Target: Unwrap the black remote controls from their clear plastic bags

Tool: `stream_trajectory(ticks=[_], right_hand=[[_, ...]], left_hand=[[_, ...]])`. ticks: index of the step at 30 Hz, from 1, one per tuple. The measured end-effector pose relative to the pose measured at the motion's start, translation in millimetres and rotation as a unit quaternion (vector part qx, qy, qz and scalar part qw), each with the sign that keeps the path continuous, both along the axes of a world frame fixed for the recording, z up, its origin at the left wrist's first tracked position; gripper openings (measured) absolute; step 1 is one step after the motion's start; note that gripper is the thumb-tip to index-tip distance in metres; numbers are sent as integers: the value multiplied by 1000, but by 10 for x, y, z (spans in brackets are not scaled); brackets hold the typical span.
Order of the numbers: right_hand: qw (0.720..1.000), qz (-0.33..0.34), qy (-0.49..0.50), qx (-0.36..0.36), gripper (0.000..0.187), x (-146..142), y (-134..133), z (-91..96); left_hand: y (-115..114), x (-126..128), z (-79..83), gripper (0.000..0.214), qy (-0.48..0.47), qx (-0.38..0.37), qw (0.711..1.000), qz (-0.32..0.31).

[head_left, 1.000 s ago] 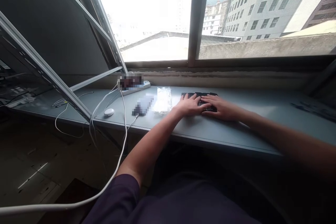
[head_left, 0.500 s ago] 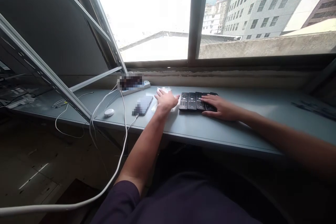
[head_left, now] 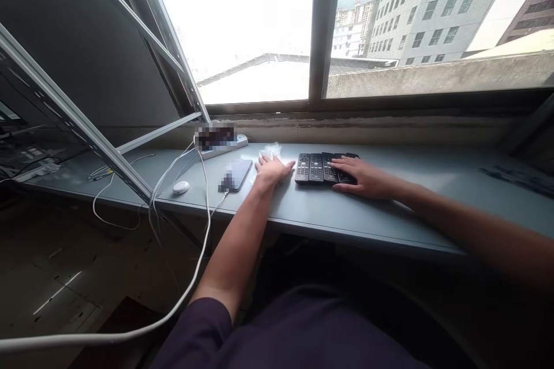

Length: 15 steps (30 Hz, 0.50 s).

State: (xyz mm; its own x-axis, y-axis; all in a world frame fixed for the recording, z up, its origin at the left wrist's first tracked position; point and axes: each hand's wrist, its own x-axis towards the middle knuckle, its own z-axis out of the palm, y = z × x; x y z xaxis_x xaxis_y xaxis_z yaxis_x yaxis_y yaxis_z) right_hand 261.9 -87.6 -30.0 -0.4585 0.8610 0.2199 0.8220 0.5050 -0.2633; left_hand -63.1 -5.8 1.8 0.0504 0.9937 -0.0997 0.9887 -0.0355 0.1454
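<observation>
Several black remote controls lie side by side in a row on the grey-blue table. My right hand rests over the right end of that row, its fingers stretched out flat and partly covering the remotes there. To the left of the row, my left hand lies with fingers spread on a crumpled clear plastic bag. Part of the bag is hidden under the palm. A small gap separates the left thumb from the leftmost remote.
A phone with a plugged-in cable lies left of my left hand. Beyond it are a round white case, a white power strip and loose white cables. A slanted metal frame crosses the left side. Windows line the back.
My left hand has drawn slightly toward me and left, so more of the plastic bag shows beyond its fingers. My right hand stays on the remotes.
</observation>
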Motion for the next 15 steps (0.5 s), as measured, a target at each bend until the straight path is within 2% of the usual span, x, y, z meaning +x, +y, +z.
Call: stream_trajectory(ticks=[4, 7, 9, 12, 15], right_hand=[[1000, -1, 5, -6, 99, 3, 8, -4], [1000, 1, 0, -6, 101, 0, 4, 8], [1000, 1, -1, -7, 100, -9, -5, 19], [1000, -8, 4, -16, 93, -32, -26, 36], [1000, -16, 22, -12, 87, -57, -44, 57]], left_hand=[[12, -4, 32, 101, -14, 48, 998, 25], [-53, 18, 121, 94, -46, 147, 988, 28], [-132, 58, 221, 94, -104, 225, 969, -1], [-250, 164, 389, 93, -267, 297, 914, -80], [-282, 327, 498, 90, -479, 279, 822, -133]])
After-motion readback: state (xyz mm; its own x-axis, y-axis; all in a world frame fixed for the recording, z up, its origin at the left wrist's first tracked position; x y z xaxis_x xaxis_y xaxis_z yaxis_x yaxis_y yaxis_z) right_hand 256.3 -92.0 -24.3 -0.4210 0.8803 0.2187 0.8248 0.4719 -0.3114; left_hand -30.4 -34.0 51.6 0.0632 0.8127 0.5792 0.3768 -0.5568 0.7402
